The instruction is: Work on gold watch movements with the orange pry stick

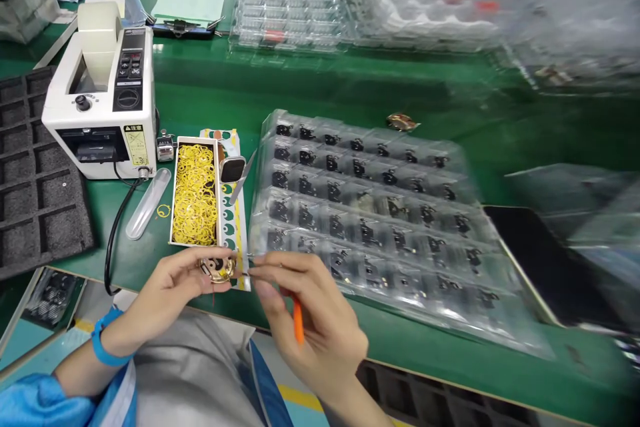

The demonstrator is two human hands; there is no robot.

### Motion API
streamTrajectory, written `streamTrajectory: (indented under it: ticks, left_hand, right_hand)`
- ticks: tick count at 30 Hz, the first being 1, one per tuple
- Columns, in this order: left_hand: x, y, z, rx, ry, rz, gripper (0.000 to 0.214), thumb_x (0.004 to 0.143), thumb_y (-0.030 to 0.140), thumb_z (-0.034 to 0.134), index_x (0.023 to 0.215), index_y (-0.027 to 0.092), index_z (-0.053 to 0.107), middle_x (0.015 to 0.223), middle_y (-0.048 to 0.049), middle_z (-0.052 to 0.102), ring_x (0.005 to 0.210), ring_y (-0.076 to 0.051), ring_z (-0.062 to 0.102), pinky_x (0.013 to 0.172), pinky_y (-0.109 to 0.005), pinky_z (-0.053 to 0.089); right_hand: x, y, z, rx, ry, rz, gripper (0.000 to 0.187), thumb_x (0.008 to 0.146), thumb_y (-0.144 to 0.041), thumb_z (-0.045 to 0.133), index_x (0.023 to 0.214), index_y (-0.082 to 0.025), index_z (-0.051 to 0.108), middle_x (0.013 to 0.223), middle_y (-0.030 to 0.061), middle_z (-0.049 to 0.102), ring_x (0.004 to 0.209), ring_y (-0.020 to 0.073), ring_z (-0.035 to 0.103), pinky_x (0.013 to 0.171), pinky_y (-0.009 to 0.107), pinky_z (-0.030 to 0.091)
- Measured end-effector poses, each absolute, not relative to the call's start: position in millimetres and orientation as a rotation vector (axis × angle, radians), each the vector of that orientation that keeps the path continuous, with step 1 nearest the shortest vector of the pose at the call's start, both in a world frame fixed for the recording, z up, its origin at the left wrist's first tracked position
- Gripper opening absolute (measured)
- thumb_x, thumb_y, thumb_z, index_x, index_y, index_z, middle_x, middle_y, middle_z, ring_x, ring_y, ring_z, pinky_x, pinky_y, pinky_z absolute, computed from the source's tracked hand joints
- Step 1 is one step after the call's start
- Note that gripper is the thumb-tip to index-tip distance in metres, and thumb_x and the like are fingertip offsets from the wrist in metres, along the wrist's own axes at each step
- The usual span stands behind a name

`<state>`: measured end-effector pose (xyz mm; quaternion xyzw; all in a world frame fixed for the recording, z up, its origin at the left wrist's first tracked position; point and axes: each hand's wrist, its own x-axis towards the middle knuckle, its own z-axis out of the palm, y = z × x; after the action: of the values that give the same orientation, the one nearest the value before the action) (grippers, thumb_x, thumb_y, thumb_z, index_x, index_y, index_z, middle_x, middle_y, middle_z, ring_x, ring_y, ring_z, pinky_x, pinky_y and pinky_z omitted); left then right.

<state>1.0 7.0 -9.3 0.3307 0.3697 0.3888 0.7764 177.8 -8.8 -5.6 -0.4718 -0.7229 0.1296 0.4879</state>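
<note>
My left hand [187,275] pinches a small round copper-coloured part [218,270] between thumb and fingers, its open face turned up. Inside the part are dark pieces and a bit of yellow; a thin red wire hangs below it. My right hand [307,310] is closed round a slim tool with an orange handle [299,320]. The tool's thin dark tip lies just right of the part; whether they touch I cannot tell. Beyond my left hand stands a white box [173,213] full of yellow rings [196,193]. A printed strip [241,233] with yellow edges lies beside it.
A clear compartment tray [320,203] with small black parts covers the middle. A tape dispenser [137,73] stands left, near a black foam tray [60,213]. A phone [545,267] lies right. Another copper-coloured part [401,122] sits behind the tray. Stacked clear trays [290,7] line the back.
</note>
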Motion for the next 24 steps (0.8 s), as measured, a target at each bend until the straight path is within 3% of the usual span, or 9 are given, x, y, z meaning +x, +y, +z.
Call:
streamTrajectory:
  ticks: [4, 10, 16, 21, 24]
  left_hand:
    - [-3, 2, -11, 0.859, 0.754, 0.894, 0.040, 0.093, 0.024, 0.064, 0.132, 0.035, 0.066, 0.126, -0.0038, 0.071, 0.114, -0.022, 0.068, 0.098, -0.036, 0.057]
    - [-6, -2, -13, 1.020, 0.747, 0.884, 0.046, 0.099, 0.022, 0.055, 0.143, 0.033, 0.054, 0.137, -0.0059, 0.066, 0.124, -0.023, 0.063, 0.106, -0.036, 0.052]
    - [-8, -4, -12, 1.089, 0.809, 0.856, 0.052, 0.100, 0.022, 0.052, 0.151, 0.032, 0.045, 0.137, -0.0067, 0.065, 0.124, -0.023, 0.063, 0.108, -0.037, 0.051]
    - [-6, -5, -10, 1.102, 0.843, 0.854, 0.048, 0.099, 0.023, 0.054, 0.147, 0.026, 0.051, 0.128, -0.0078, 0.070, 0.111, -0.022, 0.069, 0.106, -0.038, 0.053]
    - [-6, -4, -10, 1.087, 0.835, 0.861, 0.047, 0.098, 0.023, 0.055, 0.145, 0.026, 0.054, 0.133, -0.0082, 0.068, 0.118, -0.024, 0.067, 0.107, -0.038, 0.053]
  right_hand:
    - [172, -5, 2, -1.310, -1.555, 0.773, 0.013, 0.085, -0.016, 0.065, 0.076, -0.024, 0.069, 0.088, 0.0054, 0.069, 0.082, 0.0203, 0.067, 0.066, 0.032, 0.055]
    - [180, 11, 12, -1.306, -1.409, 1.202, 0.014, 0.080, -0.024, 0.070, 0.066, -0.022, 0.069, 0.088, 0.0050, 0.068, 0.082, 0.0181, 0.067, 0.071, 0.028, 0.056]
    - [183, 21, 22, -1.297, -1.582, 1.237, 0.016, 0.084, -0.023, 0.066, 0.070, -0.023, 0.072, 0.087, 0.0040, 0.064, 0.081, 0.0162, 0.064, 0.072, 0.027, 0.055]
    - [180, 24, 26, -1.300, -1.650, 1.216, 0.019, 0.083, -0.019, 0.065, 0.065, -0.022, 0.070, 0.083, 0.0029, 0.063, 0.077, 0.0159, 0.061, 0.072, 0.028, 0.055]
    - [178, 24, 26, -1.320, -1.630, 1.198, 0.018, 0.083, -0.019, 0.065, 0.066, -0.023, 0.069, 0.081, 0.0022, 0.063, 0.074, 0.0151, 0.061, 0.070, 0.027, 0.054]
